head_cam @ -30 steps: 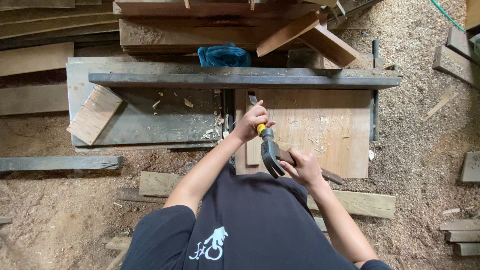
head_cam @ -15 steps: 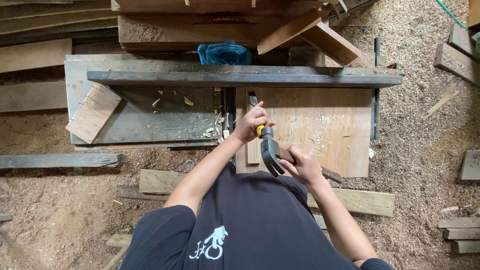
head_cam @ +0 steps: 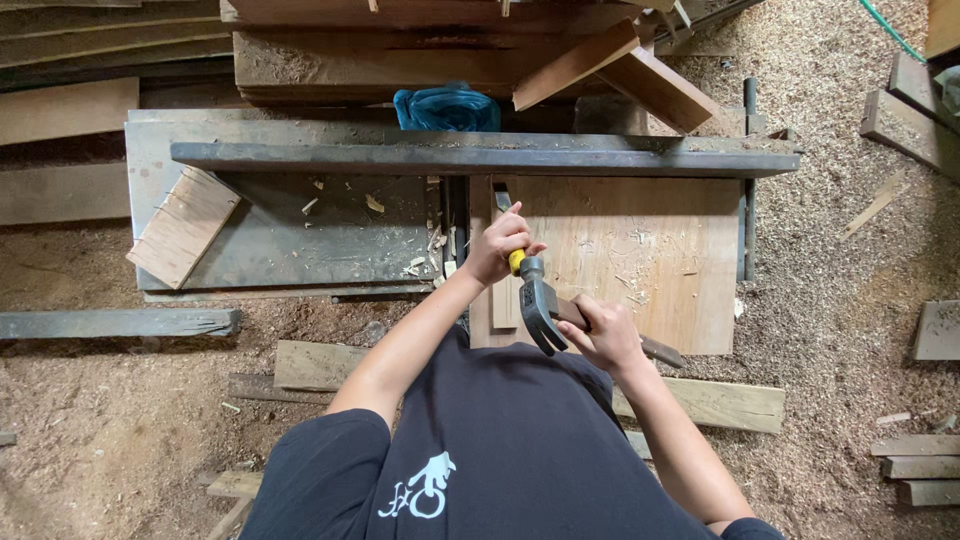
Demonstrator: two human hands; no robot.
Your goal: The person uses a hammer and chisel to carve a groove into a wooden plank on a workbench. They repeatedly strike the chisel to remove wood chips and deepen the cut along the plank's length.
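A dark steel claw hammer with a brown handle lies tilted, its head touching the yellow-handled chisel standing against a narrow wooden strip.

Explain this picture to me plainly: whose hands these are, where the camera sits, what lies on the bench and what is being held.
There is no machine here. A person works with bare hands, and the one camera sits on their head, looking straight down over their dark shirt.

The left hand grips a yellow-handled tool, likely a chisel, its blade set on a narrow wood strip. The right hand holds a hammer, its head touching the yellow handle's end.

The work rests on a pale wooden board beside a grey metal table carrying a small wood block and chips. A blue cloth lies behind it. Sawdust and offcuts cover the ground.
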